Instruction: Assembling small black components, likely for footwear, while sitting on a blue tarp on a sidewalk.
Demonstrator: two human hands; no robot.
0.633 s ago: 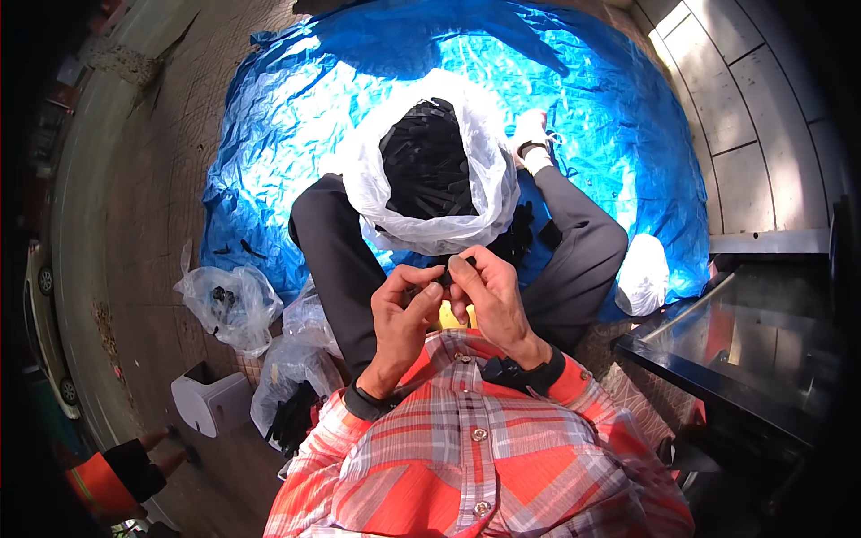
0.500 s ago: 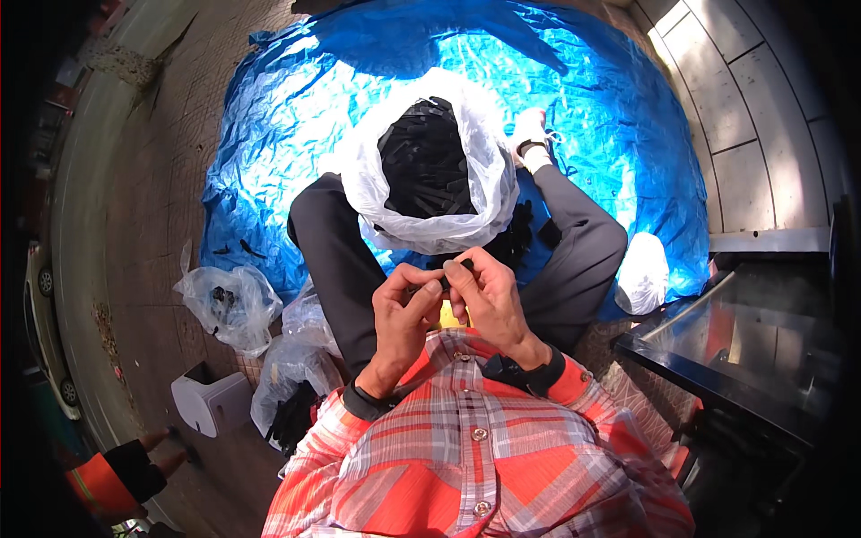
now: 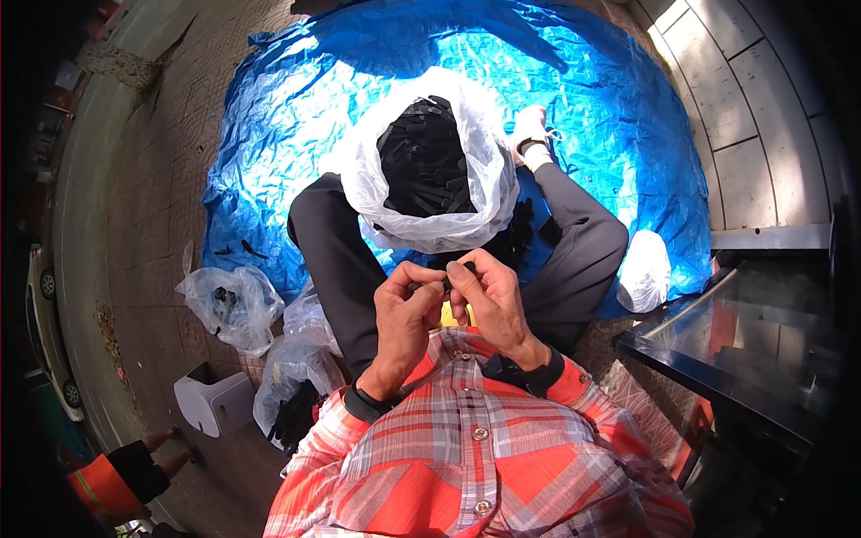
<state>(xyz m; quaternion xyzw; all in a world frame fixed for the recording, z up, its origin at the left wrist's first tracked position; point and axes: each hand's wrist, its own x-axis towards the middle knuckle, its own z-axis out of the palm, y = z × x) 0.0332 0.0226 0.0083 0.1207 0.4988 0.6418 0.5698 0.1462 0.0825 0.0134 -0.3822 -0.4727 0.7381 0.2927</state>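
Observation:
Close in front of my shirt, my left hand (image 3: 401,316) and my right hand (image 3: 493,303) meet with fingers pinched on a small black piece (image 3: 469,266). Most of it is covered by my fingers, so its exact kind does not show. Just beyond my hands, between my legs, stands a white plastic bag (image 3: 491,170) with its mouth rolled wide. Many flat black strips (image 3: 423,160) fill it. More black pieces (image 3: 513,235) lie beside the bag at its near right, and something yellow (image 3: 451,316) shows below my hands.
A crinkled blue tarp (image 3: 619,134) lies under the bag. To the left are clear plastic bags (image 3: 235,309) and a grey-white container (image 3: 213,403). A tied white bag (image 3: 644,273) and a dark glass-topped table (image 3: 744,345) stand right. Another person's orange garment (image 3: 100,484) shows lower left.
Both hands stay nearly in place, with only slight finger movement around the small black piece. The bags and the tarp stay as they were.

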